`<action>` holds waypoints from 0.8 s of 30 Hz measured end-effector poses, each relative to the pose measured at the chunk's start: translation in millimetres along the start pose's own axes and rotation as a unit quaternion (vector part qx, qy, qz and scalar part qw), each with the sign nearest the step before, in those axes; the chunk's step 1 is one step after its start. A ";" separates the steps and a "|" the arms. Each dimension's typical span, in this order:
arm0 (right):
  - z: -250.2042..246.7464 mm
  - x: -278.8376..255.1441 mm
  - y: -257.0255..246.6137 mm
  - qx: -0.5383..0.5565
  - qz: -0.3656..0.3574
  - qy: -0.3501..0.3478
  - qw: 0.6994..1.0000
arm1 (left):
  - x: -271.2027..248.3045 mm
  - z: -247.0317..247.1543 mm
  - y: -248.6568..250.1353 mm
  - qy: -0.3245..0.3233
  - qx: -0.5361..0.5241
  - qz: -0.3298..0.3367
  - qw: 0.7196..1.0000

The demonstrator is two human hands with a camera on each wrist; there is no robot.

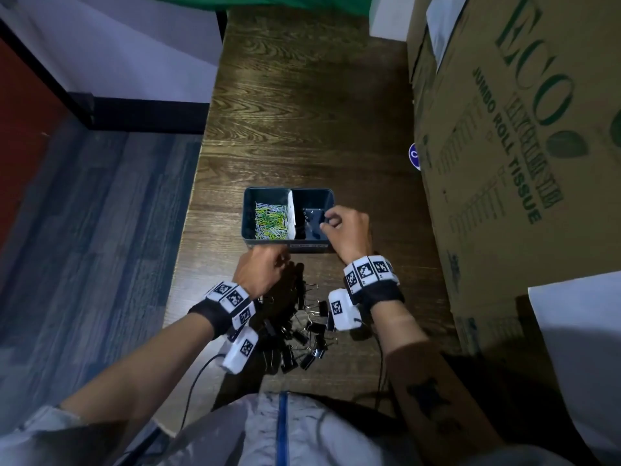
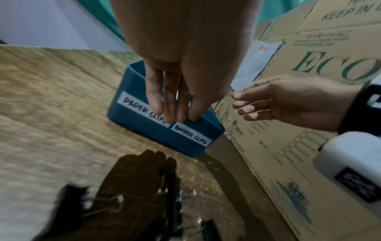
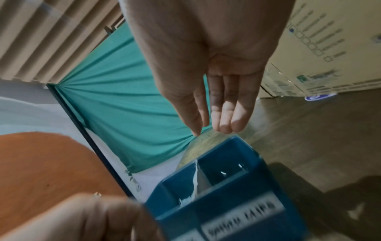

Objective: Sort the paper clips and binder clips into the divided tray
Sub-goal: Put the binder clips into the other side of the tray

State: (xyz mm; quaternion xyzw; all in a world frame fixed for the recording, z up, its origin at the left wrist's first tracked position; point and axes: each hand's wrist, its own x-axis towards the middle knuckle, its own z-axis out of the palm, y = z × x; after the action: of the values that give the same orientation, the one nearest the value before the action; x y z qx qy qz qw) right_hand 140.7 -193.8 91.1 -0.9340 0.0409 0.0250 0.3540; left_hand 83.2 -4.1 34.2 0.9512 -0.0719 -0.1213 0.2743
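A blue divided tray point(image 1: 249, 210) stands on the dark wooden table. Its left half holds coloured paper clips point(image 1: 270, 220) and its right half black binder clips point(image 1: 312, 217). Labels on its front wall point(image 2: 144, 132) read PAPER CLIPS and BINDER CLIPS. My right hand point(image 1: 327, 220) hovers over the binder-clip half point(image 3: 222, 169), fingers straight and empty point(image 3: 208, 128). My left hand point(image 1: 280, 262) is at the tray's near wall, above the loose pile of binder clips point(image 1: 302, 334). Its fingers and thumb point(image 2: 175, 117) are pressed together, with glints of clip wire between them.
Large cardboard boxes point(image 1: 521, 129) wall in the table's right side, close to the tray. The table's left edge point(image 1: 188, 237) drops to a blue-grey floor. Wrist-camera cables point(image 1: 198, 375) trail off the near edge. More bare wood lies beyond the tray.
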 end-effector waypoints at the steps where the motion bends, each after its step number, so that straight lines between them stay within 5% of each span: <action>1: 2.3 -6.4 3.5 -0.002 0.000 -0.006 1.000 | -7.2 3.0 -7.4 -0.024 0.015 -0.011 1.000; 6: 22.4 -55.1 42.9 -0.055 0.022 -0.186 0.981 | -49.1 13.0 -30.9 -0.170 0.122 -0.066 0.976; 9: 38.1 -81.7 71.7 -0.142 0.081 -0.326 0.931 | -70.8 24.7 -36.2 -0.219 0.148 -0.090 0.960; 12: 50.6 -103.8 87.9 -0.198 0.090 -0.395 0.892 | -84.6 42.9 -35.5 -0.234 0.178 -0.068 0.953; 24: 79.4 -132.7 82.2 -0.204 0.019 -0.282 0.937 | -72.7 67.3 -11.2 -0.193 0.156 0.014 0.969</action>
State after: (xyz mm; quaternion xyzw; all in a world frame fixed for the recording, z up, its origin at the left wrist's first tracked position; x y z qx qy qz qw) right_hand -0.6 -194.6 -12.4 -0.9398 -0.0488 0.3018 0.1525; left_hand -4.0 -13.9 -13.1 0.9400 -0.1549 -0.2855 0.1047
